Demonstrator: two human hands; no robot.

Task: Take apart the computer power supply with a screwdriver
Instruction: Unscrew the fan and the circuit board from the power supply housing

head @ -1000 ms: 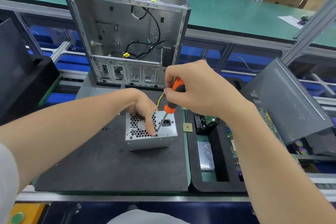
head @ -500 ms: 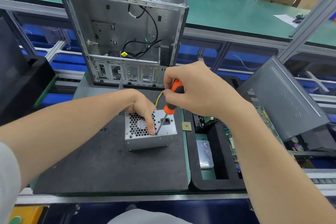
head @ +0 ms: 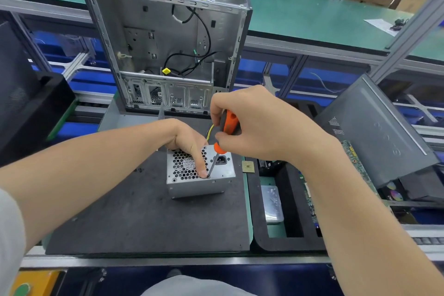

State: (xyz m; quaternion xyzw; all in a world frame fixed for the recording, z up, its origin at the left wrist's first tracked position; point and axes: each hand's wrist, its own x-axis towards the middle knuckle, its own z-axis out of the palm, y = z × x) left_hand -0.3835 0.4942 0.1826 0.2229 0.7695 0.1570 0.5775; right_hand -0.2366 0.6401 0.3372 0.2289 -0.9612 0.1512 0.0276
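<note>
A small silver power supply point(head: 223, 174) with a honeycomb grille and a black socket stands on a dark foam mat point(head: 134, 218). My left hand point(head: 186, 140) rests on its top, one straight finger pressing the grille beside the screwdriver tip. My right hand point(head: 259, 127) grips the orange-and-black screwdriver point(head: 228, 125) by its handle. The shaft slants down-left, its tip on the top face near the front edge, next to my left fingertip. Yellow wires show behind the unit.
An open, stripped computer case point(head: 168, 38) stands upright behind the mat. A black foam tray point(head: 262, 228) at right holds a clear plastic box point(head: 272, 202) and circuit boards; a CPU chip point(head: 248, 167) lies by it. A grey side panel point(head: 374, 127) leans at right.
Hands and screwdriver keep their places on the power supply; the handle has turned a little in my right hand's fingers. The view shifted slightly.
</note>
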